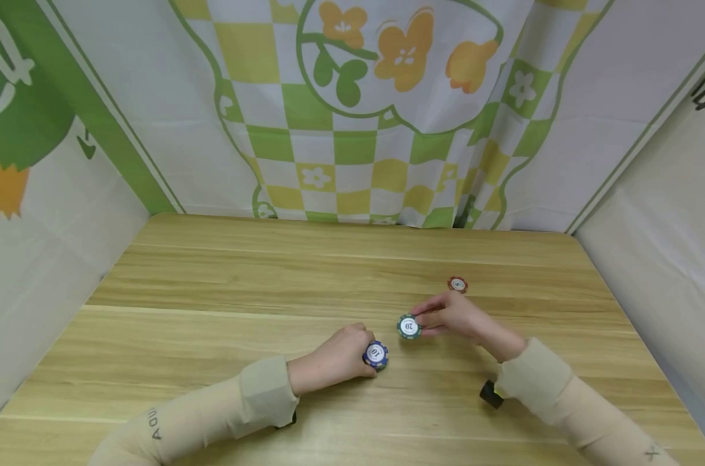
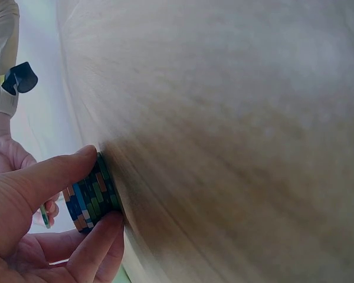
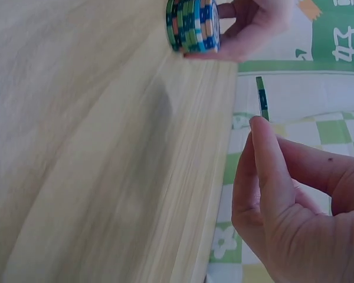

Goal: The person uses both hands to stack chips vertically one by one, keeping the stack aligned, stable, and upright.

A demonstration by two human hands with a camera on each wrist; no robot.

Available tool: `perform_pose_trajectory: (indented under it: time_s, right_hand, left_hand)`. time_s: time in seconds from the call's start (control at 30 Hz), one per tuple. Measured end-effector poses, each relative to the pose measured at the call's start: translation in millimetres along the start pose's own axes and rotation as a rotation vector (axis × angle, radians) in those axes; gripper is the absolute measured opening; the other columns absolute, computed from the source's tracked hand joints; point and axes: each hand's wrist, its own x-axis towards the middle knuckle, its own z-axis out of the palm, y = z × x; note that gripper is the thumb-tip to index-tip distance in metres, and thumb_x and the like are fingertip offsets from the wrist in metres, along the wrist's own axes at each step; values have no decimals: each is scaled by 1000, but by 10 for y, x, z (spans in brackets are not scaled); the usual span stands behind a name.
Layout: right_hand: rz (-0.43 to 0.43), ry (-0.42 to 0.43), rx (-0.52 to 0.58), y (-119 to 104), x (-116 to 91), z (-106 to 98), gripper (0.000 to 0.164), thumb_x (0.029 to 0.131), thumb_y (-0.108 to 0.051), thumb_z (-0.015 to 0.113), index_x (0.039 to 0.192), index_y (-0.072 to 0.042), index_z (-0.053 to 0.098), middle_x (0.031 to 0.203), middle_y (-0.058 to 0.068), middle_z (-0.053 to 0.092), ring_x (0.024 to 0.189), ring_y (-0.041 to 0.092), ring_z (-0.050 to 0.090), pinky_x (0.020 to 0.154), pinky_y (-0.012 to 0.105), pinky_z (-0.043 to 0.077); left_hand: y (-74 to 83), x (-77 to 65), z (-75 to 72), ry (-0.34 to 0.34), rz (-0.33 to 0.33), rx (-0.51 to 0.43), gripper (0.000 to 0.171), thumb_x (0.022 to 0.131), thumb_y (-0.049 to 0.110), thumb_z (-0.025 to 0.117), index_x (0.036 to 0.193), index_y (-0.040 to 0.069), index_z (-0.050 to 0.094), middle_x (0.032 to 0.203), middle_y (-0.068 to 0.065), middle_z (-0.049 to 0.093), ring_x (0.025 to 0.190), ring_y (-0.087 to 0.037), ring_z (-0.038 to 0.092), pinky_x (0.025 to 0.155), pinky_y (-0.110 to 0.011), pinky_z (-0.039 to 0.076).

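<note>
My left hand [image 1: 336, 356] grips a stack of poker chips [image 1: 376, 355] around its sides; the top chip is blue and marked 10. In the left wrist view the stack [image 2: 93, 196] shows blue, green and orange edges between thumb and fingers, down at the table. To the right, my right hand [image 1: 456, 318] pinches one green poker chip [image 1: 408, 327] marked 20. The right wrist view shows this green chip [image 3: 262, 97] edge-on at the fingertips, raised off the table and apart from the stack. Just beyond the right hand lies a red poker chip [image 1: 458, 284].
The wooden table [image 1: 212, 278] spreads under both hands. A patterned curtain [image 1: 358, 149] hangs along its far edge, with white cloth walls [image 1: 661, 213] at the sides. A small black device [image 1: 491, 394] sits by the right cuff.
</note>
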Motion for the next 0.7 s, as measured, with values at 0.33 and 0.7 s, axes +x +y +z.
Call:
perform_pose_trajectory:
  time_s: [0.33,0.7]
  right_hand:
    - [-18,-6,18,2,39,129,28,85,2,57,110,16,56,91,11,64,75,12,63,74,32,52]
    - [-19,-22,64,23,83,257,28,84,5,57,109,18,54,89,11,65,75,12,62,72,28,52]
  left_hand:
    - [3,-4,-3,-5,-9,-19,34,64,22,82,84,2,64,76,0,52,66,-8,49,60,-18,43]
    - [-2,-1,0,1,0,-16,33,64,22,82,83,2,64,75,1,52,65,-7,48,59,-17,43]
